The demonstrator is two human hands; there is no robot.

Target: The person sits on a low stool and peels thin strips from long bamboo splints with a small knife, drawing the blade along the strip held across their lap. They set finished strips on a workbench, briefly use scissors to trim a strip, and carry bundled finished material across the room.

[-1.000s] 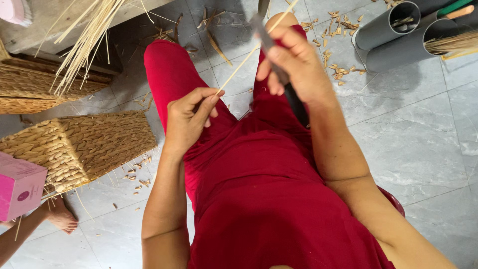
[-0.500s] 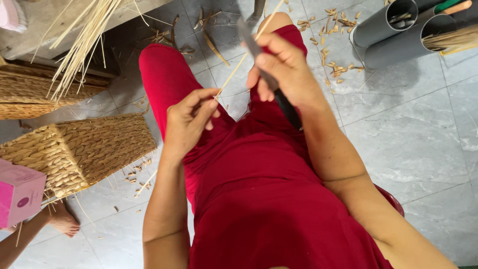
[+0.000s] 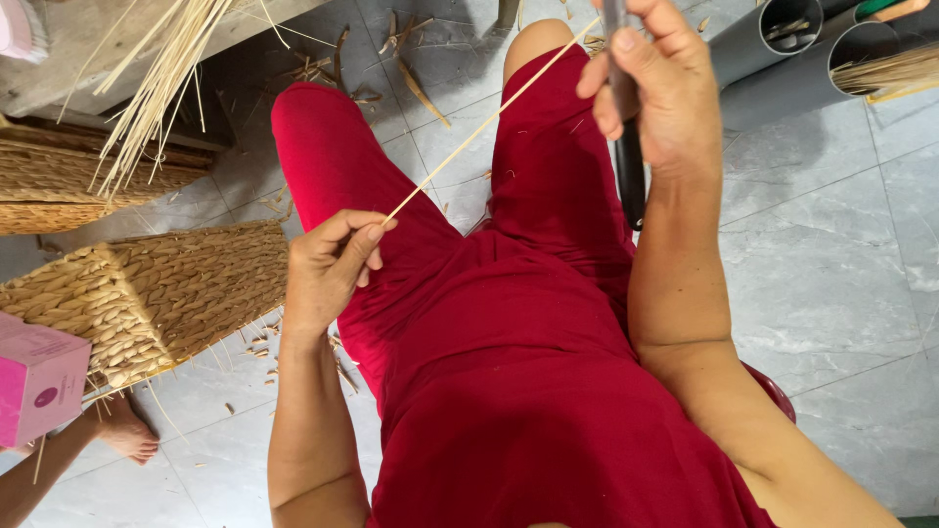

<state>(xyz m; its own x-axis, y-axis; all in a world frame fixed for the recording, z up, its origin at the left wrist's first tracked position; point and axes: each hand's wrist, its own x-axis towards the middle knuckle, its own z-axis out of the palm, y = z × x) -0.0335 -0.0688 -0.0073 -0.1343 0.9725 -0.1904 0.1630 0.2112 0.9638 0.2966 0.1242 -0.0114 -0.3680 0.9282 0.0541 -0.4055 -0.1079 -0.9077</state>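
Grey stone floor tiles point(image 3: 841, 254) strewn with pale straw scraps lie below a seated person in red clothing, seen from above. Compared with a second ago, the right hand point(image 3: 657, 83) has risen toward the top edge of the view and the thin pale-yellow reed strip point(image 3: 484, 122) now stretches longer and straighter between the two hands; the left hand point(image 3: 328, 269) has stayed over the left thigh.

That strip runs on a diagonal, its long axis going from the lower left at the left hand's fingertips up to the right, toward the right hand, crossing above the gap between the red-clad knees. It looks slender, straight, smooth and straw-coloured, much thinner than a finger.

Left-hand fingers point(image 3: 364, 238) are pinched together on the strip's lower end, thumb against forefinger. Right-hand fingers are curled closed around the black-handled knife point(image 3: 629, 161), whose dark handle points down past the wrist and whose grey blade reaches up out of the view.

At the left stand a woven straw basket point(image 3: 147, 293), a pink cardboard box point(image 3: 34, 381) and a bundle of loose pale reeds point(image 3: 161, 78); grey plastic tubes point(image 3: 782, 34) holding sticks stand at the upper right
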